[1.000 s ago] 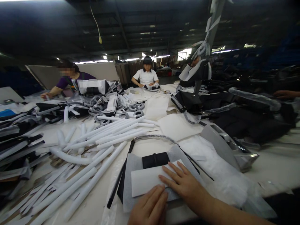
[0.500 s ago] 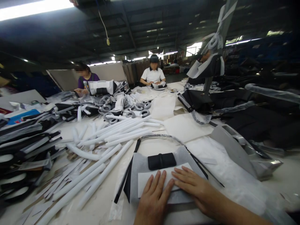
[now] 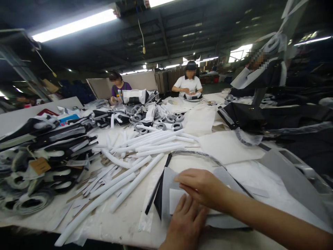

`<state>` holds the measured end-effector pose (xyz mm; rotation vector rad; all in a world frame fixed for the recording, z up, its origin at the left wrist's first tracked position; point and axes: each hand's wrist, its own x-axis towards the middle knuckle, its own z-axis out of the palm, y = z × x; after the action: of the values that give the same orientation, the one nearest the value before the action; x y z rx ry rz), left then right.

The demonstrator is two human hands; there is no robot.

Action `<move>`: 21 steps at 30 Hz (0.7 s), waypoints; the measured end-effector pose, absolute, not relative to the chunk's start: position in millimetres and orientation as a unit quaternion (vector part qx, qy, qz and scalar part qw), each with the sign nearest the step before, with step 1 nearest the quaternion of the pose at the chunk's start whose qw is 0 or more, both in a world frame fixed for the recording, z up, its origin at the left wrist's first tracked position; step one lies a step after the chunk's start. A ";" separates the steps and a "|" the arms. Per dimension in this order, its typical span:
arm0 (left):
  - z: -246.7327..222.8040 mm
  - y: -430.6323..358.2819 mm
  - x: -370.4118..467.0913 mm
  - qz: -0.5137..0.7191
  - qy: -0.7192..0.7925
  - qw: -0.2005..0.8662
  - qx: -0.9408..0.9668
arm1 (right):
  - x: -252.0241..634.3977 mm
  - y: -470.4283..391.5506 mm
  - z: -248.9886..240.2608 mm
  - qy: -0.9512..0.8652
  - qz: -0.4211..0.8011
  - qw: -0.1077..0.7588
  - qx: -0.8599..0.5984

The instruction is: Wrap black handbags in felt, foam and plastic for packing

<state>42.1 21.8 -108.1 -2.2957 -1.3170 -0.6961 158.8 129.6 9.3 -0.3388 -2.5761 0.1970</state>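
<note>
On the table before me lies a black handbag [image 3: 158, 203] wrapped over its front in pale grey sheet [image 3: 166, 180], its thin handle [image 3: 208, 155] arching behind it in clear plastic. A white card [image 3: 176, 199] rests on the bag's front. My left hand [image 3: 186, 220] lies on that card with its fingers stretched out. Above it, my right hand [image 3: 208, 189] reaches across the bag, fingers and thumb drawn together and pointing left. Whatever those fingertips hold, if anything, cannot be made out. The right hand covers the bag's middle, hiding the black strap piece there.
White foam tubes [image 3: 121, 185] and paper strips lie to the left, beside a pile of black wrapped bags [image 3: 65, 149]. White sheets [image 3: 231, 146] and a grey plastic holder [image 3: 293, 173] are at right. Two co-workers [image 3: 189, 85] sit across the table.
My right hand has lifted from the white card, moved over the bag's middle and drawn its fingers together. My left hand stays on the card. The view has swung left.
</note>
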 end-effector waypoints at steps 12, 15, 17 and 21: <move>-119.6 23.6 38.9 -0.258 -0.469 0.237 -0.811 | -28.7 185.1 -34.1 -0.994 -0.041 0.091 -0.046; -116.8 23.2 39.7 -0.251 -0.470 0.224 -0.816 | 5.7 185.1 -3.2 -0.984 -0.049 0.154 -0.070; -115.4 24.9 41.0 -0.237 -0.475 0.215 -0.820 | 46.8 182.7 23.4 -0.972 -0.052 0.201 -0.107; -104.1 31.9 42.8 -0.171 -0.470 0.168 -0.850 | 158.9 155.3 58.9 -0.923 -0.059 0.344 -0.161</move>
<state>42.8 31.9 -104.1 -2.4171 -1.3373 -0.4868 158.9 155.3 58.9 -0.4172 -2.3980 -0.1540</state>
